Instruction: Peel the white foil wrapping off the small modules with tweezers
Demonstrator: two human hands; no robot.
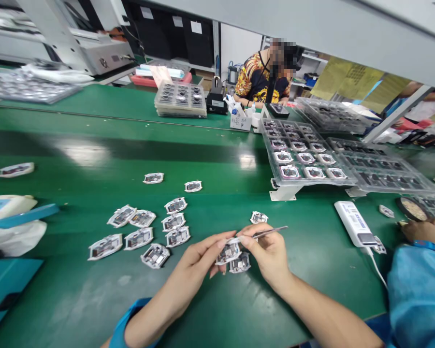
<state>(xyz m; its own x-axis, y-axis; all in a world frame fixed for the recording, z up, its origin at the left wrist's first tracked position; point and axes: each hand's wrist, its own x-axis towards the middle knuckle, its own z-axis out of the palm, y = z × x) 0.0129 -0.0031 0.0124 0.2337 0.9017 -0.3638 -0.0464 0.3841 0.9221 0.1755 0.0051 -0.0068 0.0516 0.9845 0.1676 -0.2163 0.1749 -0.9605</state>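
Observation:
My left hand [194, 266] grips a white-rimmed watch case [228, 253] with small electronic parts inside, held tilted above the table. In my right hand [271, 256] are metal tweezers [274, 231], their shaft pointing right; that hand's fingertips meet the case's upper edge. What the tweezer tips touch is hidden by the fingers. Just below the held case lies another watch case [241, 264], and one more case [258, 217] sits beyond my right hand. Several similar cases [173, 222] lie loosely grouped to the left of my hands.
Clear trays [293, 182] of watch cases stand raised at the back right. A white device [353, 224] with a cable lies to the right, near a co-worker's blue sleeve [416, 285]. Stacked trays [181, 104] rest on the back ledge. Another person [263, 77] sits beyond.

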